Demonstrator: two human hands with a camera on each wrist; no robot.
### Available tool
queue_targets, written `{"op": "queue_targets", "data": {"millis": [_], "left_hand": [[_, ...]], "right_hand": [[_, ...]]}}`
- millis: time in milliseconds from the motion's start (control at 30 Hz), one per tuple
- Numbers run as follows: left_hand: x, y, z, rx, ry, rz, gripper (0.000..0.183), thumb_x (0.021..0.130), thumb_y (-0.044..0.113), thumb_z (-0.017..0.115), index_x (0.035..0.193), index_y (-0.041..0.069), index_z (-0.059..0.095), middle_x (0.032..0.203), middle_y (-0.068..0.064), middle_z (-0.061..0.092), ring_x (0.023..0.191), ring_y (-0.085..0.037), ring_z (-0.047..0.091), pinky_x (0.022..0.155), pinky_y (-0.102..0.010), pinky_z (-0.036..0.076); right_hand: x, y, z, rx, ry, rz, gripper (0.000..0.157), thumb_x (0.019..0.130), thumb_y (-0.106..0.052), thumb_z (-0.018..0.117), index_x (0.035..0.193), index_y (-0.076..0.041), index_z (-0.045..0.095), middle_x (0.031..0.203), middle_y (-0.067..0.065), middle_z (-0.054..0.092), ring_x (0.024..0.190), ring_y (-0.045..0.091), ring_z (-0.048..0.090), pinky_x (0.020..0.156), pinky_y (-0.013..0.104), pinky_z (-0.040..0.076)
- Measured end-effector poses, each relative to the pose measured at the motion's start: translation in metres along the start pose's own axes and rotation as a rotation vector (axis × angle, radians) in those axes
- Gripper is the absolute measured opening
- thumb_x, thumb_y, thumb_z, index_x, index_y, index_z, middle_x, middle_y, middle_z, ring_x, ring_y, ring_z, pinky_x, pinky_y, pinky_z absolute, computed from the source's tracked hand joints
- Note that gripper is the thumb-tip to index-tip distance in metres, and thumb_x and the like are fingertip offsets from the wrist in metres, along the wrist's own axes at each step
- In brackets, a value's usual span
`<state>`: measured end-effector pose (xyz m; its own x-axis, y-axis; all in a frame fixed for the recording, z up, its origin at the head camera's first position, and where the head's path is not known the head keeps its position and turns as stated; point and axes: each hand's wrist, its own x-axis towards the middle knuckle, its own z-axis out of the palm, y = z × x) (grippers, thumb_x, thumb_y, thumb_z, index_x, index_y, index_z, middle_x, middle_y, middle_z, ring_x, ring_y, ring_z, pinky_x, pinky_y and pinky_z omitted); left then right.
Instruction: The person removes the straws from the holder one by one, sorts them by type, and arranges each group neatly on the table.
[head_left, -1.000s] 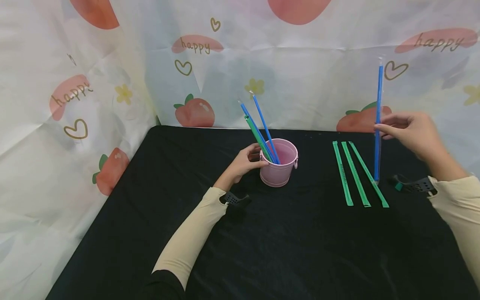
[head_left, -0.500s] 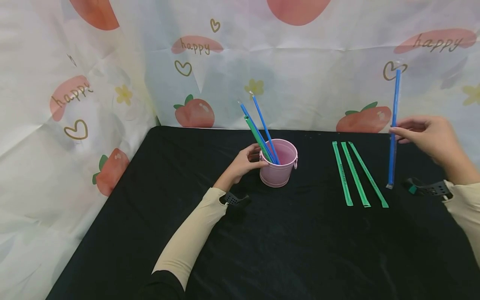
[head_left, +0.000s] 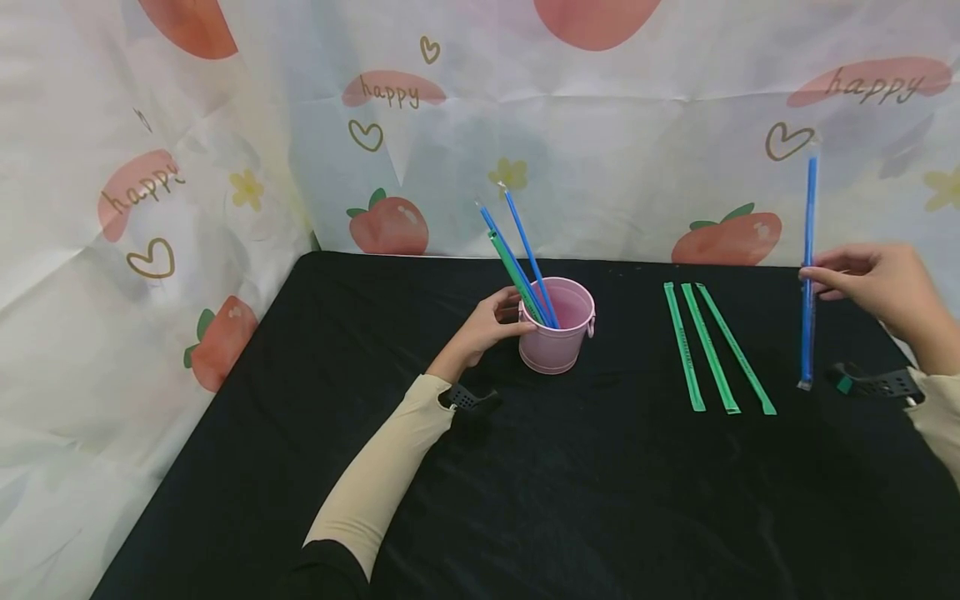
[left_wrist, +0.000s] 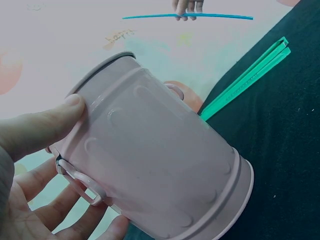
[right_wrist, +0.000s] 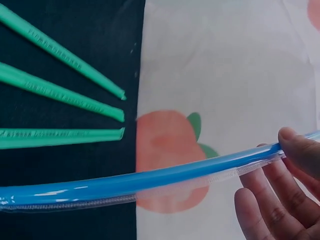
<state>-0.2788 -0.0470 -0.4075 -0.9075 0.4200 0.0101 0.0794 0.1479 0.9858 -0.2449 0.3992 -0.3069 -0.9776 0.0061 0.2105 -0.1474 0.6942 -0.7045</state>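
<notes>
My left hand [head_left: 487, 329] holds a small pink bucket [head_left: 557, 350] on its left side. In the left wrist view the thumb [left_wrist: 52, 122] presses near the rim, and the other fingers lie by the side handle [left_wrist: 82, 185]. Two wrapped blue straws [head_left: 522, 221] and a green-wrapped straw [head_left: 510, 267] lean out of the bucket toward the left. On the far right my right hand [head_left: 873, 279] pinches another blue straw [head_left: 810, 217] around its middle, holding it upright. Its clear wrapper [right_wrist: 240, 170] shows in the right wrist view.
Three green-wrapped straws [head_left: 711, 350] lie side by side on the black tablecloth [head_left: 600, 483], between the bucket and my right hand. A pale printed cloth [head_left: 600, 167] hangs behind the table and along its left side.
My right hand has moved right and slightly nearer with the blue straw, away from the green straws. The left hand and the bucket have stayed in place.
</notes>
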Motion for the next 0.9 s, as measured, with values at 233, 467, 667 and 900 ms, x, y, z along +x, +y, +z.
{"op": "queue_targets", "data": {"millis": [233, 467, 667, 900], "left_hand": [[0.000, 0.000, 0.000, 0.003, 0.001, 0.001, 0.061, 0.086, 0.010, 0.065, 0.141, 0.010, 0.038, 0.144, -0.014, 0.042, 0.132, -0.032, 0.042, 0.105, -0.048, 0.040], [0.001, -0.001, 0.000, 0.003, 0.000, -0.002, 0.062, 0.086, 0.010, 0.065, 0.142, 0.010, 0.038, 0.144, -0.014, 0.042, 0.132, -0.033, 0.042, 0.105, -0.048, 0.040], [0.001, -0.001, 0.000, 0.010, 0.004, -0.003, 0.062, 0.086, 0.011, 0.065, 0.141, 0.011, 0.038, 0.144, -0.014, 0.042, 0.131, -0.033, 0.042, 0.105, -0.049, 0.040], [0.001, -0.001, 0.000, 0.007, 0.004, -0.008, 0.062, 0.086, 0.010, 0.065, 0.141, 0.010, 0.038, 0.144, -0.014, 0.042, 0.132, -0.033, 0.041, 0.106, -0.049, 0.039]], "right_hand": [[0.000, 0.020, -0.002, -0.071, -0.047, 0.034, 0.021, 0.091, -0.025, 0.060, 0.077, -0.041, 0.060, 0.063, -0.032, 0.055, 0.057, -0.009, 0.057, 0.052, 0.012, 0.049], [0.000, 0.030, -0.003, -0.161, -0.121, 0.072, 0.046, 0.094, -0.027, 0.056, 0.109, 0.017, 0.056, 0.065, -0.035, 0.051, 0.058, -0.009, 0.056, 0.053, 0.013, 0.049], [0.001, 0.040, -0.005, -0.193, -0.159, 0.093, 0.051, 0.094, -0.026, 0.056, 0.112, 0.022, 0.051, 0.067, -0.022, 0.062, 0.057, -0.007, 0.057, 0.054, 0.015, 0.050], [0.004, 0.060, -0.007, -0.202, -0.203, 0.111, 0.048, 0.094, -0.029, 0.056, 0.108, 0.016, 0.058, 0.070, -0.005, 0.070, 0.057, -0.002, 0.060, 0.055, 0.023, 0.054]]}}
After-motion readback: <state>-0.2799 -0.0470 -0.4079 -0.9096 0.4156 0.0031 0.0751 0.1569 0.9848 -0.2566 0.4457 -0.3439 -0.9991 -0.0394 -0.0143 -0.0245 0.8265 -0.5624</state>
